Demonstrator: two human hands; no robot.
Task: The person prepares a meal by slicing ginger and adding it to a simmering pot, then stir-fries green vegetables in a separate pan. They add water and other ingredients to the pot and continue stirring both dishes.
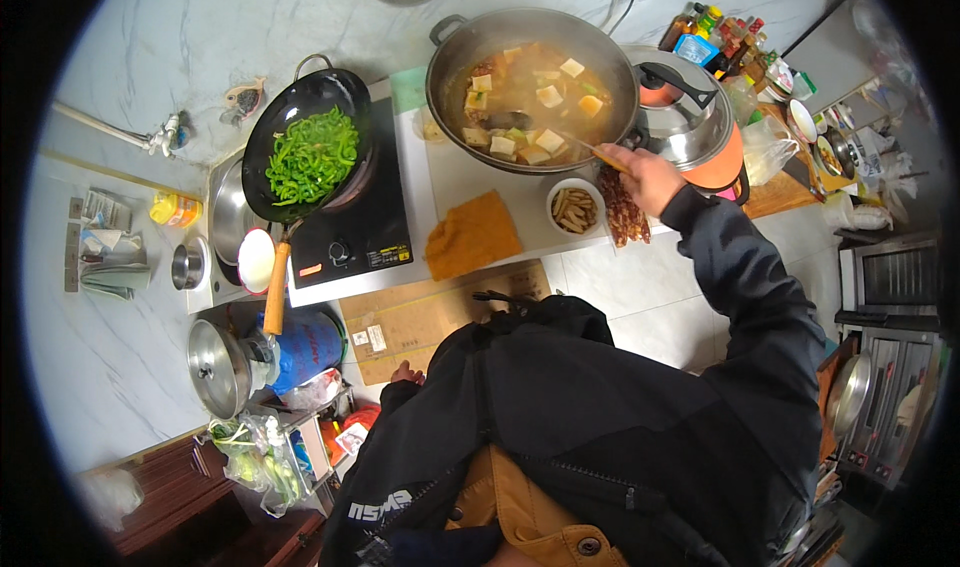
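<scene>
My right hand (643, 177) grips the wooden handle of a ladle (611, 156). Its metal bowl appears to lie in the brown broth of a large wok (636, 79), among pale tofu cubes (550, 96). Left of that, a black wok (360, 87) with a wooden handle holds green pepper strips (311, 154) over a black gas stove (375, 229). My left hand (407, 373) hangs low beside my body, its fingers partly hidden, away from the cookware. A white bowl of cut pale pieces (576, 208) and dark reddish dried strips (624, 205) lie near my right hand.
An orange cloth (472, 235) lies at the counter's front edge. Right of the large wok stands an orange pot with a steel lid (679, 132), with seasoning bottles (720, 38) behind. The sink (227, 211) is at the left, and flattened cardboard (442, 319) covers part of the floor.
</scene>
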